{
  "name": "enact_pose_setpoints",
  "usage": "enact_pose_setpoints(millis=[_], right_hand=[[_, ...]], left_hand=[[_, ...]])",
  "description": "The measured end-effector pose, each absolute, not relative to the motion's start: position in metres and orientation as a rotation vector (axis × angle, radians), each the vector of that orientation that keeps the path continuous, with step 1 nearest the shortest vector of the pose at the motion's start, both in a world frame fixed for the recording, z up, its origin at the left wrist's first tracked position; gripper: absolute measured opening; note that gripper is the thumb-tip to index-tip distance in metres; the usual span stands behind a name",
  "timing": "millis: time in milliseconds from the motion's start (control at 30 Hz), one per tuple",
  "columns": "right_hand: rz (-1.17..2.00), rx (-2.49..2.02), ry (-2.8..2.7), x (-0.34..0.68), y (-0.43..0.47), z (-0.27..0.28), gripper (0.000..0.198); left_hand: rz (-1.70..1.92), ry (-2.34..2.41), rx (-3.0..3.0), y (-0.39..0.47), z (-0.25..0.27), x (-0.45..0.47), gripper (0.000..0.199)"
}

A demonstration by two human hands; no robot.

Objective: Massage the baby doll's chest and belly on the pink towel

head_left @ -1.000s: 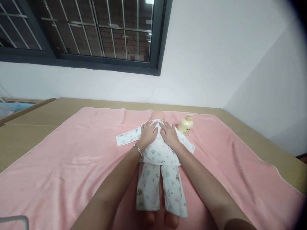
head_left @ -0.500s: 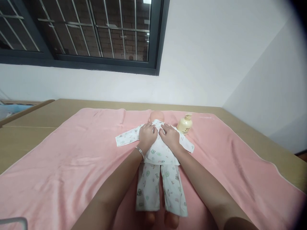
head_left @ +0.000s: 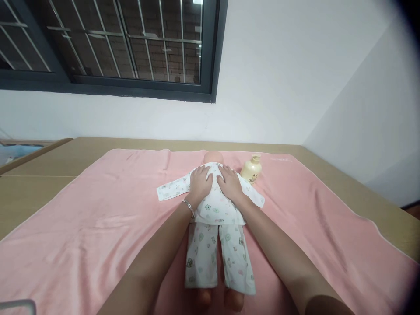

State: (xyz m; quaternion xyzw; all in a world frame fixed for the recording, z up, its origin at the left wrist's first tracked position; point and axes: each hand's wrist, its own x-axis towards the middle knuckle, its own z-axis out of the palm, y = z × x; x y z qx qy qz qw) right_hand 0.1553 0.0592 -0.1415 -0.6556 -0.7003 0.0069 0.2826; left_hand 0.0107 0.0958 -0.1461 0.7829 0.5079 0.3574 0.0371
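A baby doll (head_left: pixel 215 210) in a white patterned top and trousers lies stretched out, its head (head_left: pixel 213 157) away from me and its feet near the lower edge of the view. My left hand (head_left: pixel 200 183) rests flat on the left of the upper body, fingers spread toward the shoulder. A silver bracelet (head_left: pixel 188 208) circles that wrist. On the other side of the upper body lies my right hand (head_left: pixel 230 183), also open with its thumb apart. Neither hand grips anything. The sleeves reach out to both sides; whether the doll has hands inside them is hidden.
A cream pump bottle (head_left: pixel 251 169) stands just beyond the right sleeve. Under everything spreads a pink cloth (head_left: pixel 108 218) on a wooden table (head_left: pixel 354 188). Behind it rise a white wall and a barred window (head_left: pixel 131 43). A grey metal bar (head_left: pixel 19 302) shows at the lower left.
The fingers of both hands have straightened and flattened on the doll's upper body, where the thumbs were bent inward before. The view has shifted slightly; doll and bottle stay in place.
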Motion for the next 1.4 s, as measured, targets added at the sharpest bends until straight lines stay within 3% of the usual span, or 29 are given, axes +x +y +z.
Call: enact_pose_setpoints(millis=[1400], right_hand=[[0.013,-1.724,-1.856,0.1562,0.0595,-0.1437,0.049]], left_hand=[[1.189,1.512,2.33,0.0974,-0.1477,0.0113,0.034]])
